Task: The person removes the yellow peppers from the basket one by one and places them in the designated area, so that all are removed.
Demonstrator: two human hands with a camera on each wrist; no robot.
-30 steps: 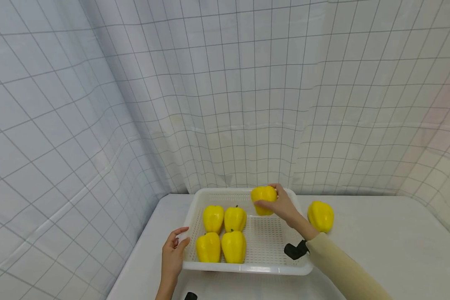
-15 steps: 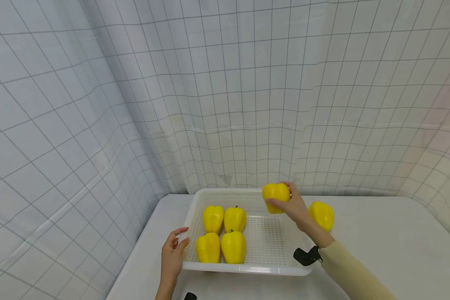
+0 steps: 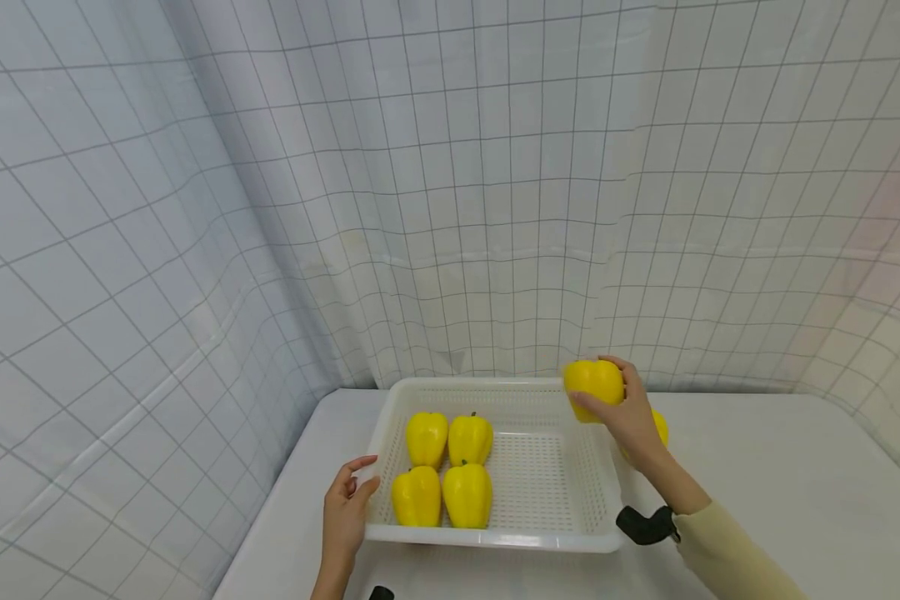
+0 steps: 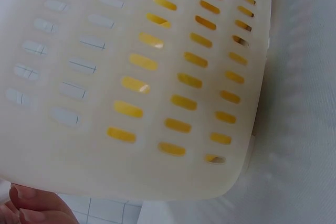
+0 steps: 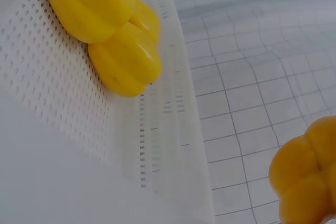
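Grips a yellow bell pepper [image 3: 591, 385] in the right hand [image 3: 633, 412], raised at the far right corner of the white perforated basket [image 3: 495, 537]. Wraps the thumb across the near side and bends the fingers round the far side – a firm-looking grasp. Shows a lobed end towards the camera in the right wrist view, with no stem in sight; cannot read the long axis surely from these angles.

Hinges, by judgement, on one relation: held pepper at the basket's right side, second yellow bell pepper [image 3: 662, 427] outside it, on the white table [image 3: 765, 458], partly hidden behind the right wrist. Lies just to the right of the held one and slightly nearer the person, far closer to the right hand than to the left.

Holds the basket's left rim in the left hand [image 3: 345, 504], thumb and forefinger at the edge – well apart from both those peppers. Groups four more yellow bell peppers [image 3: 468, 496] two by two in the basket's left half, with perforated floor showing to their right.
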